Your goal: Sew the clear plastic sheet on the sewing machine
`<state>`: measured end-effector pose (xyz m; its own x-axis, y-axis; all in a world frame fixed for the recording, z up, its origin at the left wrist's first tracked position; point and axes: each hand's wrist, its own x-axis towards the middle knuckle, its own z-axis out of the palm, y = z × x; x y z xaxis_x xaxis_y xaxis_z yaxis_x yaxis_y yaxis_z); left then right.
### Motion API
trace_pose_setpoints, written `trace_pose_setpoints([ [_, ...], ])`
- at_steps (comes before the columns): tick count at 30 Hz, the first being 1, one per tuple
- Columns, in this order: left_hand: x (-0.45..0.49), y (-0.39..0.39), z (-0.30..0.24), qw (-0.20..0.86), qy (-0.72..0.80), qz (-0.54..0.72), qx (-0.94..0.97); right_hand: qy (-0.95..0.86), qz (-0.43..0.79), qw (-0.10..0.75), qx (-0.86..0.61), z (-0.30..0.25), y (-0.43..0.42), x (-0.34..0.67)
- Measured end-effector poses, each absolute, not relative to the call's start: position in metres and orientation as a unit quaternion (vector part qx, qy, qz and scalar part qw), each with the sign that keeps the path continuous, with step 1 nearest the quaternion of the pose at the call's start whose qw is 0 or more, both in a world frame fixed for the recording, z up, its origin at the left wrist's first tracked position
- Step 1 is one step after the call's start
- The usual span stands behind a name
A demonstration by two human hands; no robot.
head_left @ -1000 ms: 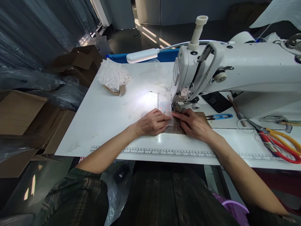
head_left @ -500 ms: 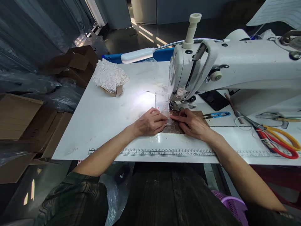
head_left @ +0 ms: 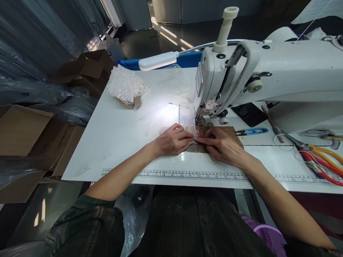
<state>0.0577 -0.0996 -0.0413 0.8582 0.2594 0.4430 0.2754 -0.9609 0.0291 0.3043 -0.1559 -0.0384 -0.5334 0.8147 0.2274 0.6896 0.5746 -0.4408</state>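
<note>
Head view: a person seated at a white industrial sewing machine [head_left: 268,71] lines up a clear plastic film [head_left: 187,121], dotted with small red marks, over a brown patterned piece [head_left: 232,132] just in front of the machine's presser foot. The left hand [head_left: 174,140] has its fingers bunched together on the film's near edge, and the right hand [head_left: 223,144] meets it there, thumb and forefinger closed on the same edge, palm resting on the brown piece. The step in hand looks like squaring the two layers before the foot; a move toward the needle would call for the slippery film held flat and its edge kept true. The film is glossy and limp, the brown piece matte, flat and rectangular. The white surface [head_left: 120,135] shines under a gooseneck lamp [head_left: 158,60] left of the machine, with a printed ruler [head_left: 187,175] along its near edge. Blue thread snips [head_left: 253,131] lie just right of the hands, red and yellow scissors [head_left: 324,160] farther right, and a bundle of white lace [head_left: 127,85] well to the machine's left.
</note>
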Motion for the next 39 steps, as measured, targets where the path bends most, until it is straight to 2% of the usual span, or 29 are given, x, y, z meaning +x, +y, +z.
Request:
trace_pose_setpoints([
  [8,0.053,-0.100,-0.033,0.011,-0.140,-0.230,-0.963,-0.866,0.127,0.205,-0.438,-0.043,-0.154,0.301],
  [14,0.049,-0.088,-0.024,0.004,-0.209,-0.266,-0.941,-0.869,0.134,0.219,-0.423,-0.042,-0.153,0.301],
  [19,0.053,-0.086,-0.029,-0.028,-0.210,-0.216,-0.953,-0.865,0.147,0.217,-0.428,-0.041,-0.153,0.301],
  [26,0.052,-0.085,-0.036,-0.071,-0.186,-0.232,-0.952,-0.863,0.157,0.210,-0.432,-0.042,-0.153,0.302],
  [39,0.051,-0.084,-0.041,-0.060,-0.164,-0.259,-0.950,-0.864,0.154,0.206,-0.434,-0.041,-0.152,0.303],
])
